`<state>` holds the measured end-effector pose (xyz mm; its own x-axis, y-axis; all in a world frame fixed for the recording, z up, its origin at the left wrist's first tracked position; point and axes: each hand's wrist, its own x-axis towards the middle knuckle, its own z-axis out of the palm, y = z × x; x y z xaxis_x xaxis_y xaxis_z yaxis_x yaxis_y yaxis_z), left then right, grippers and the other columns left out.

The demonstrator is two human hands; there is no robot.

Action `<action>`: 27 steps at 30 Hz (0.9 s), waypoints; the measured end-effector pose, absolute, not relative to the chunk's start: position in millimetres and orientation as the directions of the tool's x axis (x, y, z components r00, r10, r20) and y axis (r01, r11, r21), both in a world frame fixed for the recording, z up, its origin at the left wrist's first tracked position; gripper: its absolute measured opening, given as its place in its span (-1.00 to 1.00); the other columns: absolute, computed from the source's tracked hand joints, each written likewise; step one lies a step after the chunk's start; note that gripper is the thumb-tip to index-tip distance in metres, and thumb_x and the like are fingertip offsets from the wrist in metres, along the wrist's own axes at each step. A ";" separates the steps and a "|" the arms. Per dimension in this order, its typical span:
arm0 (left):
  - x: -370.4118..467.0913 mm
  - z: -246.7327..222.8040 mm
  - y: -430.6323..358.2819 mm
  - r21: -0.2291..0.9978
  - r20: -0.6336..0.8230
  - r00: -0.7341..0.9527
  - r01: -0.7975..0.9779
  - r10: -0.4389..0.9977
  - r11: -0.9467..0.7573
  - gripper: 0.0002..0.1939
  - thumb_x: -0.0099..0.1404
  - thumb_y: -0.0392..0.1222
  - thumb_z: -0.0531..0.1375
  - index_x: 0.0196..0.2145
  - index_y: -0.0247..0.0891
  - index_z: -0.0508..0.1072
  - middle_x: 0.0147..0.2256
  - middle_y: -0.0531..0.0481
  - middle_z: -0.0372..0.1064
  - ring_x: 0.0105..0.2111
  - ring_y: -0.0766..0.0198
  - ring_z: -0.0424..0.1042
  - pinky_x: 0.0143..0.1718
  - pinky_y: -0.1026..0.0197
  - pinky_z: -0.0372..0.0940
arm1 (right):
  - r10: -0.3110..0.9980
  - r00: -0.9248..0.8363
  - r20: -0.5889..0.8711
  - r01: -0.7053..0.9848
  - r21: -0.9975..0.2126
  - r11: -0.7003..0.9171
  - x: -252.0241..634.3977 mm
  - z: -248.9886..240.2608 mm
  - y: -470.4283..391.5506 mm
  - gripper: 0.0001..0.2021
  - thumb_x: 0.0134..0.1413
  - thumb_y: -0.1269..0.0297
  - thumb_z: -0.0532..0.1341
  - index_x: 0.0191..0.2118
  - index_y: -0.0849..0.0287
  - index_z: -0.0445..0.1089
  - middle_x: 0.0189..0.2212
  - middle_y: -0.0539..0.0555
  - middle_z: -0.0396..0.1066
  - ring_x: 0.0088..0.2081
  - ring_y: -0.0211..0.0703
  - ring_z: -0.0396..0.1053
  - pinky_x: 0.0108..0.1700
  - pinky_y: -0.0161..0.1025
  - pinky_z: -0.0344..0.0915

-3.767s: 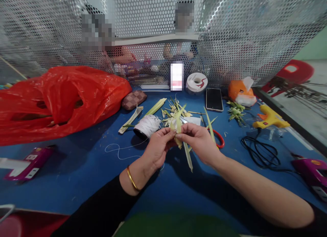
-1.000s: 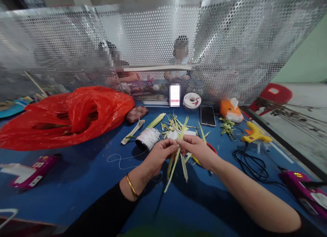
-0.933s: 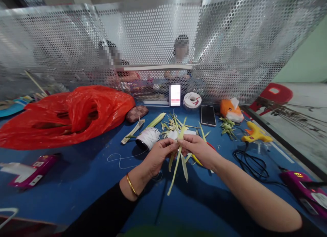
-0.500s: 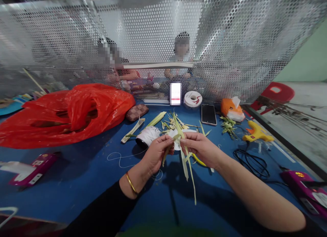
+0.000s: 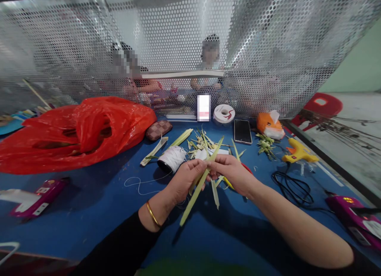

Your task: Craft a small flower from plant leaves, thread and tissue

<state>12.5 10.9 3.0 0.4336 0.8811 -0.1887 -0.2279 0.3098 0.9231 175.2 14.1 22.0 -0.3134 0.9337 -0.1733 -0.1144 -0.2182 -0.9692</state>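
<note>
A long pale green leaf strip slants between my hands, one end pointing up and away, the other hanging toward me. My left hand pinches it near its middle, thumb on top. Right beside it, my right hand is closed on the same strip with thumb and fingers; the tips of both hands nearly meet. Another narrow leaf piece hangs below my right hand. Behind the hands lie a heap of leaf scraps and something white, partly covered. A spool of white thread lies left of my left hand.
A red plastic bag covers the left back. Along the back stand a patterned pouch, a ribbon roll, a phone and a tissue pack. At right are a yellow glue gun and its cable. A perforated screen rises behind.
The leaf strip in my hands has swung: its lower end now points down to the left, its upper end to the right. My hands stay close together in about the same place.
</note>
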 end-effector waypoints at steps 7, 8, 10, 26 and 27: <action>11.2 6.0 11.4 0.958 -0.112 0.348 -0.213 0.931 0.195 -0.64 0.14 0.03 0.34 -0.53 -0.29 0.37 -0.65 0.12 0.25 -0.65 0.47 0.17 -0.59 0.35 0.06 | 0.907 -0.367 -0.204 -0.215 -0.931 -0.296 178.4 17.2 14.9 -0.69 -0.19 0.08 0.45 -0.50 0.24 0.47 -0.65 -0.06 0.34 -0.59 -0.35 0.29 -0.48 -0.33 0.25; 11.0 5.6 12.2 0.952 -0.118 0.337 -0.228 0.934 0.203 -0.65 0.14 0.03 0.34 -0.53 -0.29 0.37 -0.65 0.12 0.25 -0.65 0.47 0.16 -0.59 0.36 0.05 | 0.900 -0.385 -0.206 -0.237 -0.920 -0.313 178.8 18.5 14.6 -0.71 -0.18 0.10 0.45 -0.49 0.24 0.48 -0.63 -0.06 0.35 -0.59 -0.36 0.28 -0.49 -0.34 0.25; 10.5 4.8 14.3 0.936 -0.136 0.296 -0.274 0.946 0.221 -0.66 0.11 0.01 0.35 -0.54 -0.28 0.36 -0.66 0.14 0.23 -0.66 0.47 0.14 -0.60 0.37 0.03 | 0.881 -0.428 -0.201 -0.274 -0.900 -0.338 179.6 22.6 13.5 -0.74 -0.16 0.14 0.45 -0.47 0.24 0.49 -0.58 -0.04 0.37 -0.58 -0.37 0.28 -0.50 -0.35 0.27; 4.0 4.0 26.8 0.756 -0.270 0.205 -0.559 0.941 0.339 -0.79 0.14 -0.20 0.30 -0.49 -0.30 0.33 -0.66 0.21 0.12 -0.70 0.52 0.10 -0.65 0.39 0.00 | 0.792 -0.608 -0.051 -0.357 -0.874 -0.331 191.8 59.9 -5.6 -0.74 -0.03 0.15 0.36 -0.55 0.14 0.35 -0.64 -0.05 0.20 -0.59 -0.29 0.10 -0.50 -0.26 0.08; 3.7 4.6 27.2 0.745 -0.280 0.203 -0.571 0.938 0.346 -0.79 0.14 -0.20 0.30 -0.48 -0.30 0.32 -0.66 0.21 0.12 -0.71 0.52 0.09 -0.65 0.40 0.00 | 0.794 -0.607 -0.041 -0.363 -0.874 -0.322 193.5 63.4 -7.0 -0.73 -0.05 0.15 0.37 -0.56 0.14 0.33 -0.65 -0.06 0.18 -0.60 -0.29 0.09 -0.50 -0.25 0.06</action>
